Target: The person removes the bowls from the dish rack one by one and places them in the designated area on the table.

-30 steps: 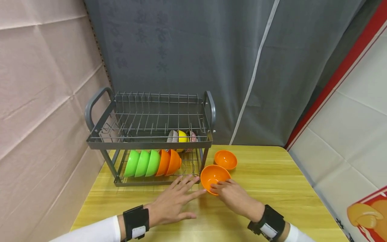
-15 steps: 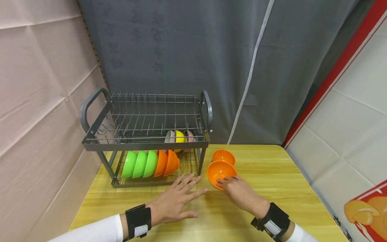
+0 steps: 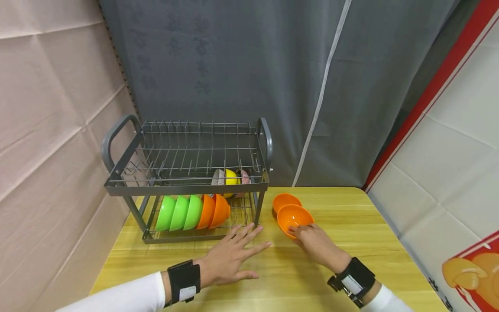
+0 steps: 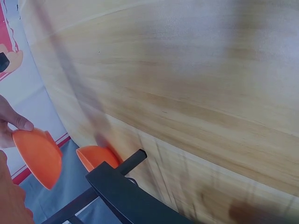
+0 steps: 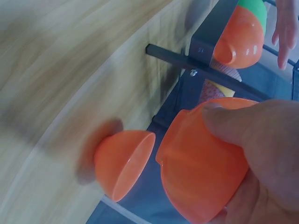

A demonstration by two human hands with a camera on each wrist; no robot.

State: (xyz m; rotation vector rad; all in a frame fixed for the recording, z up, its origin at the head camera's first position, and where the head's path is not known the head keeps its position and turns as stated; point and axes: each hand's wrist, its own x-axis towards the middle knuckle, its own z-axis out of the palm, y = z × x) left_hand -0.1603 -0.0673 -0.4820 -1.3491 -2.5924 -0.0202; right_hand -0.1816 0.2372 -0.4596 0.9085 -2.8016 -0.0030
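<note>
A person's right hand [image 3: 312,242] grips the near rim of an orange bowl [image 3: 295,218], tilted just above the wooden worktop [image 3: 351,225] beside a second orange bowl [image 3: 285,202], while the left hand [image 3: 230,255] lies flat with fingers spread before the grey dish rack [image 3: 187,186]. The step in hand appears to be carrying the bowl over its neighbour; nesting it would call for levelling it first. The bowl's mouth faces up and toward the person, and being round it has no long axis.
</note>
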